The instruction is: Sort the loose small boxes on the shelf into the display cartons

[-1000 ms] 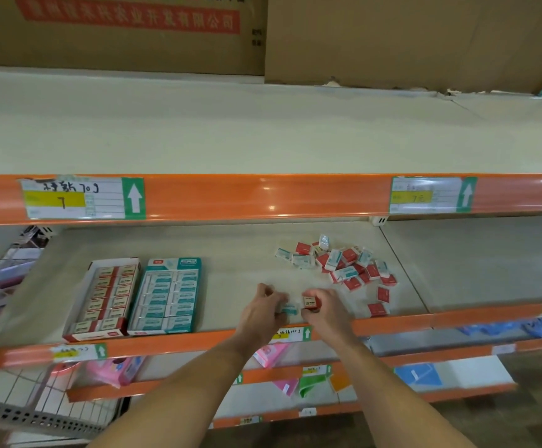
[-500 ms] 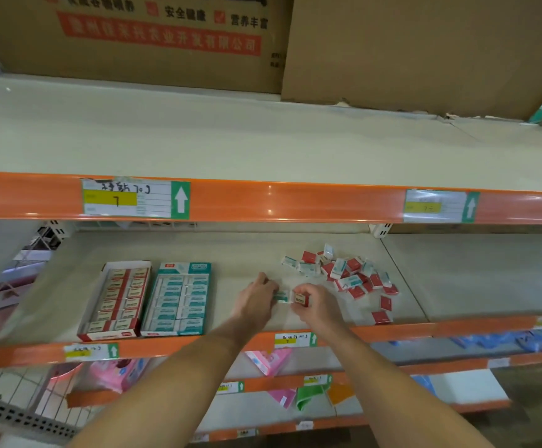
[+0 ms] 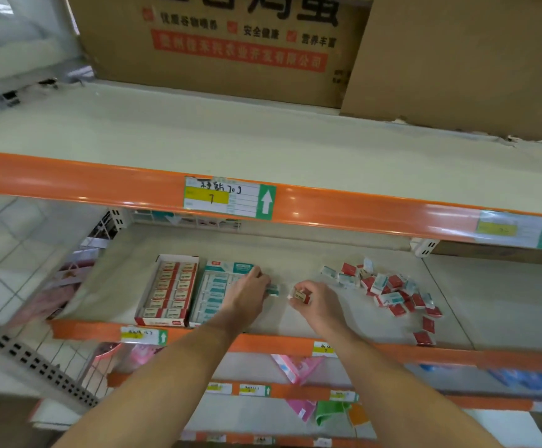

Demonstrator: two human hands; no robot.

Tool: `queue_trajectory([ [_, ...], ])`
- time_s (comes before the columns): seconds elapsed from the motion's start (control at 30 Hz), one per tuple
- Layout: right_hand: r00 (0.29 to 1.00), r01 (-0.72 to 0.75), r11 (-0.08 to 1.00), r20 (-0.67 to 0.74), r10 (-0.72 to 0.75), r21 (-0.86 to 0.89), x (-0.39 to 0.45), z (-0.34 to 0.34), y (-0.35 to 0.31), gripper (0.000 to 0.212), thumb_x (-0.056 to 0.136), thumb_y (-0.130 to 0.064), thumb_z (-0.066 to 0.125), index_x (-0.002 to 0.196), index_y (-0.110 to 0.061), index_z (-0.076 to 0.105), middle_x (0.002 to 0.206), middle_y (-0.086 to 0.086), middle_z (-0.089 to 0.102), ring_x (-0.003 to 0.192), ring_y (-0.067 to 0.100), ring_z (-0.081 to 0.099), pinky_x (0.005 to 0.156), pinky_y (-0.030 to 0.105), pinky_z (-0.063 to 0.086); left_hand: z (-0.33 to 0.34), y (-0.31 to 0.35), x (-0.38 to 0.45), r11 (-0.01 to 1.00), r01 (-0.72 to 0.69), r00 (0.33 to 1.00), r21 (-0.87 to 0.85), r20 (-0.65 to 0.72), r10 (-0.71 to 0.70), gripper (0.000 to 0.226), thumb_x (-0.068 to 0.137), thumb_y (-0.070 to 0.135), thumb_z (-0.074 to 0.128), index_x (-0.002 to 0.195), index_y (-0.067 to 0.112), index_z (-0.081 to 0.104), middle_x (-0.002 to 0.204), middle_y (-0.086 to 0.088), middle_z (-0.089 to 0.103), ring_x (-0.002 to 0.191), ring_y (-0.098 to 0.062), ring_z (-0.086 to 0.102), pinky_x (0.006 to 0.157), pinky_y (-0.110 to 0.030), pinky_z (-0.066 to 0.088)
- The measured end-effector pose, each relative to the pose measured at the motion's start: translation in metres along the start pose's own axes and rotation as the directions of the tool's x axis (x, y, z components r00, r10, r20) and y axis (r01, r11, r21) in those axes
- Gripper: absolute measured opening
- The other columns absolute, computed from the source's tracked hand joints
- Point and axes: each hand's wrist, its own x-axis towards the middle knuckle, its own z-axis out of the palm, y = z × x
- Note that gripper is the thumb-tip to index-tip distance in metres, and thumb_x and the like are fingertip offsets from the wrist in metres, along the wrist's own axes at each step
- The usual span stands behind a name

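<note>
Where both hands sat together mid-shelf half a sec ago, now split apart. Left hand (image 3: 250,291) shifted over to the teal carton (image 3: 219,291), fingers curled on a teal small box (image 3: 272,290) at the carton's right edge. Right hand (image 3: 316,300) pinching a red small box (image 3: 302,295), lifted just clear of the shelf (image 3: 295,250), w/ bare shelf between the two hands. Red carton (image 3: 167,291) touching the teal one on its left side, both parked near the orange front lip (image 3: 263,344). Loose pile (image 3: 389,291) of red and teal boxes off to the right, well apart from the cartons, a few red strays trailing toward the lip. Open shelf behind the hands up to the back wall, more beyond the pile. Upper shelf edge (image 3: 344,210) overhanging, w/ price tag (image 3: 229,197). Teal carton partly hidden by left hand; fill level hard to tell. Print on boxes too small to read. Big cardboard case (image 3: 218,46) up top cut off by frame.
</note>
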Motion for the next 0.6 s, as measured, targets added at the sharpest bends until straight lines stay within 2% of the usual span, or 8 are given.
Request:
queue_trajectory([
  [0.1, 1.000, 0.010, 1.000, 0.016, -0.010, -0.012, 0.002, 0.008, -0.014, 0.029, 0.082, -0.037, 0.077, 0.109, -0.028, 0.069, 0.101, -0.007, 0.061, 0.092, 0.015, 0.059, 0.075, 0.026, 0.043, -0.007, -0.021, -0.007, 1.000, 0.017, 1.000, 0.023, 0.007, -0.017, 0.020, 0.097, 0.019, 0.052, 0.115, 0.017, 0.059, 0.122, -0.002, 0.048, 0.104, -0.025, 0.055, 0.085, -0.041, 0.050],
  [0.2, 0.999, 0.025, 1.000, 0.031, -0.024, -0.010, 0.004, 0.016, -0.029, 0.030, 0.083, -0.037, 0.076, 0.111, -0.027, 0.069, 0.100, -0.008, 0.060, 0.090, 0.013, 0.058, 0.075, 0.026, 0.043, -0.013, -0.041, -0.014, 1.000, 0.023, 1.000, 0.017, -0.006, -0.023, 0.025, 0.096, 0.016, 0.053, 0.121, 0.019, 0.058, 0.121, 0.000, 0.050, 0.104, -0.021, 0.056, 0.090, -0.037, 0.050],
  [0.4, 0.998, 0.045, 0.999, 0.054, -0.044, -0.019, 0.003, 0.033, -0.057, 0.030, 0.083, -0.036, 0.076, 0.109, -0.024, 0.069, 0.105, -0.003, 0.063, 0.094, 0.017, 0.059, 0.079, 0.029, 0.047, -0.018, -0.072, -0.024, 0.999, 0.052, 0.999, -0.011, -0.005, -0.052, 0.029, 0.096, 0.022, 0.054, 0.125, 0.022, 0.056, 0.121, 0.002, 0.051, 0.091, -0.011, 0.054, 0.076, -0.024, 0.053],
  [0.47, 0.997, 0.057, 0.998, 0.046, -0.056, -0.026, 0.004, 0.037, -0.064, 0.029, 0.084, -0.034, 0.076, 0.110, -0.023, 0.069, 0.105, -0.002, 0.064, 0.092, 0.016, 0.059, 0.077, 0.028, 0.045, -0.019, -0.076, -0.024, 0.997, 0.079, 0.997, -0.019, 0.000, -0.079, 0.027, 0.097, 0.021, 0.053, 0.124, 0.020, 0.057, 0.124, -0.001, 0.051, 0.095, -0.014, 0.055, 0.080, -0.025, 0.050],
  [0.53, 0.996, 0.071, 0.997, 0.049, -0.069, -0.028, 0.004, 0.042, -0.070, 0.030, 0.084, -0.032, 0.076, 0.111, -0.021, 0.069, 0.106, -0.001, 0.064, 0.090, 0.015, 0.058, 0.076, 0.026, 0.044, -0.019, -0.079, -0.022, 0.995, 0.099, 0.995, -0.006, 0.010, -0.099, 0.028, 0.097, 0.018, 0.049, 0.124, 0.017, 0.058, 0.130, -0.005, 0.049, 0.109, -0.022, 0.054, 0.089, -0.031, 0.047],
  [0.6, 0.996, 0.073, 0.997, 0.057, -0.071, -0.037, 0.005, 0.046, -0.077, 0.031, 0.084, -0.033, 0.075, 0.112, -0.021, 0.068, 0.107, -0.002, 0.063, 0.092, 0.016, 0.059, 0.077, 0.026, 0.045, -0.017, -0.081, -0.022, 0.996, 0.089, 0.996, -0.011, 0.005, -0.089, 0.028, 0.097, 0.019, 0.049, 0.123, 0.018, 0.059, 0.129, -0.004, 0.049, 0.109, -0.021, 0.054, 0.087, -0.029, 0.047],
])
